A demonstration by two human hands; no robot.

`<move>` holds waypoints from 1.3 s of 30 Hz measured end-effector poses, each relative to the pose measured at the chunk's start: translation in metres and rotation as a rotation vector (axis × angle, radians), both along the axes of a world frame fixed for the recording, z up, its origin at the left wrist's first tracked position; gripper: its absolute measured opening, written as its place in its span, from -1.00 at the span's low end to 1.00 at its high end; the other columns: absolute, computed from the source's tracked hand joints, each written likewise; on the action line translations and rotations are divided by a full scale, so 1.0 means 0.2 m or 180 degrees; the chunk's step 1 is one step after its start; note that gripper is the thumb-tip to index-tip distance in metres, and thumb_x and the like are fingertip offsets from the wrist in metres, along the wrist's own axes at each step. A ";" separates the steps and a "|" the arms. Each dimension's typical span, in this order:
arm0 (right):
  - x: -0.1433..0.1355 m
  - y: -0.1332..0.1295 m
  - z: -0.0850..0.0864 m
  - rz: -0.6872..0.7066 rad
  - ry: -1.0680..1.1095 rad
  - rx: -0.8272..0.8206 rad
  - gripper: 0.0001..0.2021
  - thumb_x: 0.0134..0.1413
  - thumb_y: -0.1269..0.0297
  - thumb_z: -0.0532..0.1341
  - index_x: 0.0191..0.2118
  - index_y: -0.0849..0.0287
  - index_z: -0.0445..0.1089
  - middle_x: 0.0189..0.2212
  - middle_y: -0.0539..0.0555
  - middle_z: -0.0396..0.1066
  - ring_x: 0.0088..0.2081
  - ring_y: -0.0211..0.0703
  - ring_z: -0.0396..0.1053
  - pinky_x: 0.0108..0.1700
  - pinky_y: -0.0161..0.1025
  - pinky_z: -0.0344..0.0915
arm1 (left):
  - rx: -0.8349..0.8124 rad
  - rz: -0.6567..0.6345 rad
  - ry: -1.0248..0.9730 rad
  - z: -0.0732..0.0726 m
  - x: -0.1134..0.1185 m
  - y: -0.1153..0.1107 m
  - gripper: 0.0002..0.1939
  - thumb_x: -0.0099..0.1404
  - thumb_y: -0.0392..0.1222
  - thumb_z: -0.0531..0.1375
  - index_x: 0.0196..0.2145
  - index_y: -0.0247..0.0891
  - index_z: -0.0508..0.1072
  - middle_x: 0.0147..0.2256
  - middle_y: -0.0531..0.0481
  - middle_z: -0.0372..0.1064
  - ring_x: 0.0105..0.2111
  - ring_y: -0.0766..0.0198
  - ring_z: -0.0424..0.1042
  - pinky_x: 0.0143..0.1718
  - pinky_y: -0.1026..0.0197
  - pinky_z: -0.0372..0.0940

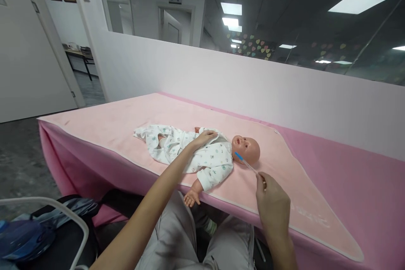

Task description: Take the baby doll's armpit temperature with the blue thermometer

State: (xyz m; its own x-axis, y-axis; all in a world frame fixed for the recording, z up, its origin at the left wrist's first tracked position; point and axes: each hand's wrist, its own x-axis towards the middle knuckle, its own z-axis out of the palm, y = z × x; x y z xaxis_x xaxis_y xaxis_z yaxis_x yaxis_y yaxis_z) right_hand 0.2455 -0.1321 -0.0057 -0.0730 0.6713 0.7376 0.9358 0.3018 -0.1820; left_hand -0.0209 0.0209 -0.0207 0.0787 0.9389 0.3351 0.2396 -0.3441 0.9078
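Note:
A baby doll (245, 149) lies on its back, head toward the right, dressed in a white printed outfit (213, 158). My left hand (205, 138) rests flat on the outfit at the doll's chest, fingers stretched toward the collar. Between the thumb and fingers of my right hand (272, 197) is a thin pale stick with a blue tip (239, 157). The blue end is beside the doll's cheek, near its neck; contact cannot be made out. One doll arm hangs toward the front edge of the table.
Under the doll is a pale pink mat (126, 112) on a table with a darker pink cover (354, 177). A white wall with a window (253, 50) stands behind. A blue bottle (25, 236) lies on a chair at the lower left.

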 end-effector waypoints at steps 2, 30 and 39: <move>-0.08 0.08 0.07 0.0170 -0.0049 0.0020 -0.71 0.21 0.29 -0.07 -0.31 0.17 0.39 -0.45 0.12 0.47 -0.47 -0.16 0.38 -0.44 -0.28 0.14 | -0.0051 -0.0012 -0.0259 0.00 0.00 -0.01 -0.65 0.11 0.05 0.15 -0.41 -0.34 0.46 -0.45 0.00 0.37 -0.40 0.26 0.32 -0.35 0.25 0.19; -0.72 0.66 -0.02 0.0366 -0.1191 -0.1106 -0.67 0.14 0.61 -0.12 -0.18 0.30 0.35 -0.27 0.33 0.42 -0.20 -0.05 0.42 -0.29 -0.25 0.31 | -0.0229 0.1582 0.2338 0.13 0.03 0.22 -0.69 0.23 -0.16 -0.05 -0.20 -0.30 0.41 -0.09 -0.21 0.39 0.03 0.07 0.25 0.07 0.03 0.00; -0.74 0.61 0.05 0.0781 -0.1479 -0.1473 -0.67 0.06 0.67 -0.04 -0.34 0.33 0.45 -0.37 0.28 0.47 -0.27 -0.01 0.44 -0.31 -0.22 0.29 | -0.0648 0.1658 0.2983 0.03 -0.02 0.20 -0.44 0.26 0.03 -0.18 -0.29 -0.38 0.50 -0.24 -0.31 0.45 -0.15 -0.01 0.39 -0.13 0.03 0.20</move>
